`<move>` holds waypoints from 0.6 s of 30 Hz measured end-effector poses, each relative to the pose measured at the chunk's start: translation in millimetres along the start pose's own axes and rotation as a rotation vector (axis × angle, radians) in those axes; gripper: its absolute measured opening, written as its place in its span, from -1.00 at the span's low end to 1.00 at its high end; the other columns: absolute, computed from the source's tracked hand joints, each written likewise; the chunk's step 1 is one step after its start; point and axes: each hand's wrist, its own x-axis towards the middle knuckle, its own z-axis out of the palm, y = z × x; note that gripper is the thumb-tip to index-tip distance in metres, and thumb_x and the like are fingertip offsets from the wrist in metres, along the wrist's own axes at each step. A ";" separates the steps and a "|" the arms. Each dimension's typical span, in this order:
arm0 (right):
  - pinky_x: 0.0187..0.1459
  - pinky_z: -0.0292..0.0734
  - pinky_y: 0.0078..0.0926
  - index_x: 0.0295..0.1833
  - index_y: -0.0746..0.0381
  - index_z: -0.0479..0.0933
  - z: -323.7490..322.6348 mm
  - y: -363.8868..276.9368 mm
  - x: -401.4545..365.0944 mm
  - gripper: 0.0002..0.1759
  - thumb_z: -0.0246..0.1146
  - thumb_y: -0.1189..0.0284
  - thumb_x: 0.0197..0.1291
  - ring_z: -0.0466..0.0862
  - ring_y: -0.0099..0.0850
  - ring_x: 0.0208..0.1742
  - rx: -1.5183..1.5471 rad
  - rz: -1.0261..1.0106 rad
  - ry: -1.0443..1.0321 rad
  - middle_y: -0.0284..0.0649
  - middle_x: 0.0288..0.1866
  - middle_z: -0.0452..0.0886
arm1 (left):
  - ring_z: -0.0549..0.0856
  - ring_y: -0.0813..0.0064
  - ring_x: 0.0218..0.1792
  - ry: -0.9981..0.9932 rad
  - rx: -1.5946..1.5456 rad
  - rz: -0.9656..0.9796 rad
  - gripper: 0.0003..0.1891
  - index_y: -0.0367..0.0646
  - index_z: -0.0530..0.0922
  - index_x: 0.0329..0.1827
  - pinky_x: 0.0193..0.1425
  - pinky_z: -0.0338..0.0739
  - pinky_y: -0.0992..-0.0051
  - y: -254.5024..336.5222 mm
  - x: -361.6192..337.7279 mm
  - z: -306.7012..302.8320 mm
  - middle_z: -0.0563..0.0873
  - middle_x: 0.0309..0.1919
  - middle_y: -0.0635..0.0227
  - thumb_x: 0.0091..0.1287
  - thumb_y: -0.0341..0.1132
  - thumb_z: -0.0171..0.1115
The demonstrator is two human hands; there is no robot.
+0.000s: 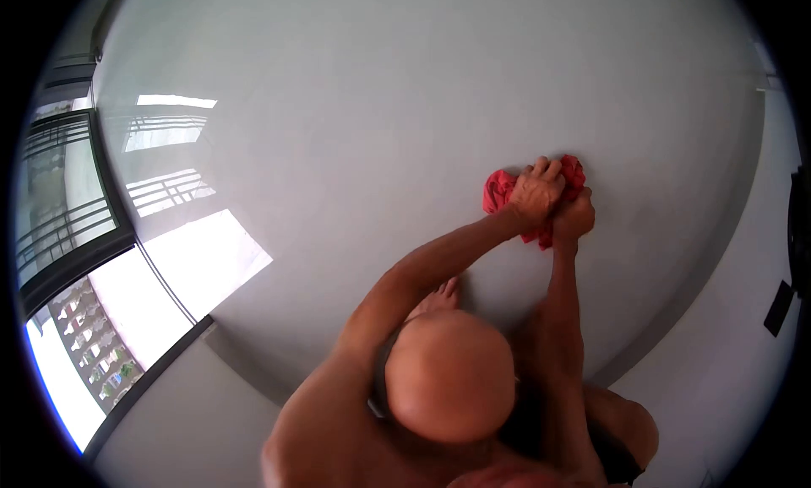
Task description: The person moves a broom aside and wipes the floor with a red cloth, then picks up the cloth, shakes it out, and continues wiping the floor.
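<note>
A crumpled red cloth (500, 192) lies on the smooth grey floor (380, 133), right of the middle of the view. My left hand (537, 192) presses down on it, fingers bent around its folds. Close against it on the right, my right hand (576, 216) is closed in a fist on the same cloth. Folds of red fabric stick out beyond both hands on the left, at the top and below.
My bare foot (439, 296) and bent knee (449, 376) are below the hands. A dark-framed glass door (108, 171) stands at the left, its light reflected on the floor. White wall (710, 353) with a dark skirting curves along the right, bearing a black rectangle (778, 308).
</note>
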 end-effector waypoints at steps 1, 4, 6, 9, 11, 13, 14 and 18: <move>-0.26 0.66 -0.01 -0.12 0.21 0.57 13.0 -13.1 0.1 -0.68 0.43 0.19 0.28 0.80 0.00 -0.26 -0.041 -0.035 0.018 -0.03 -0.30 0.78 | 0.53 0.08 0.24 0.027 -0.024 -0.054 -0.80 -0.20 0.69 -0.06 0.19 0.61 0.15 -15.2 -5.5 -12.7 0.54 0.18 0.15 0.30 -0.35 0.32; -0.29 0.63 0.03 -0.13 0.24 0.53 41.8 -59.4 -8.9 -0.83 0.33 0.40 0.29 0.73 0.07 -0.31 0.064 -0.257 0.024 -0.06 -0.34 0.71 | 0.59 0.03 -0.01 0.326 -0.026 -0.181 -0.93 -0.13 0.63 -0.23 -0.03 0.64 0.06 -56.5 -40.2 -40.3 0.62 0.00 0.21 0.30 -0.36 0.32; -0.24 0.63 0.06 -0.07 0.28 0.48 41.9 -100.6 -30.6 -0.86 0.22 0.58 0.28 0.72 0.10 -0.22 0.062 -0.434 -0.083 0.05 -0.26 0.67 | 0.58 0.01 -0.01 0.338 -0.034 -0.320 -0.92 -0.11 0.65 -0.20 -0.05 0.62 0.06 -75.4 -73.7 -69.6 0.63 -0.02 0.21 0.31 -0.35 0.33; -0.19 0.72 -0.06 -0.05 0.27 0.46 45.4 -154.8 -78.4 -0.79 0.29 0.58 0.23 0.76 0.00 -0.18 0.000 -0.635 -0.292 0.02 -0.18 0.69 | 0.56 0.00 -0.01 0.402 0.093 -0.361 -0.91 -0.11 0.67 -0.18 0.00 0.55 0.05 -99.5 -143.9 -102.4 0.64 -0.05 0.23 0.30 -0.36 0.35; -0.20 0.73 -0.19 -0.05 0.26 0.48 58.9 -181.3 -118.0 -0.75 0.36 0.48 0.22 0.78 -0.11 -0.19 -0.045 -0.780 -0.422 -0.04 -0.22 0.69 | 0.55 0.00 -0.01 0.393 0.195 -0.430 -0.90 -0.13 0.66 -0.20 0.04 0.51 0.06 -114.1 -206.8 -107.9 0.64 -0.08 0.22 0.29 -0.35 0.38; -0.29 0.69 -0.30 -0.08 0.24 0.51 69.2 -204.6 -171.0 -0.76 0.34 0.38 0.22 0.77 -0.24 -0.29 -0.075 -0.954 -0.379 -0.12 -0.28 0.69 | 0.55 -0.02 0.01 0.418 0.254 -0.617 -0.87 -0.14 0.66 -0.20 0.07 0.50 0.04 -119.3 -266.5 -106.3 0.65 -0.06 0.17 0.31 -0.31 0.41; -0.26 0.69 -0.25 -0.07 0.22 0.49 74.1 -213.1 -200.8 -0.74 0.35 0.36 0.21 0.76 -0.22 -0.25 -0.044 -0.975 -0.408 -0.14 -0.29 0.66 | 0.56 -0.03 0.04 0.456 0.262 -0.723 -0.85 -0.14 0.65 -0.19 0.08 0.52 0.03 -114.8 -292.5 -109.3 0.65 -0.03 0.14 0.32 -0.30 0.43; -0.43 0.56 -0.28 -0.15 0.22 0.53 79.3 -229.0 -279.7 -0.76 0.34 0.30 0.20 0.69 -0.32 -0.40 0.029 -1.162 -0.378 -0.20 -0.40 0.63 | 0.58 -0.07 0.13 0.578 0.296 -1.037 -0.81 -0.16 0.62 -0.17 0.12 0.56 -0.03 -78.8 -352.6 -116.2 0.65 0.07 0.10 0.35 -0.28 0.44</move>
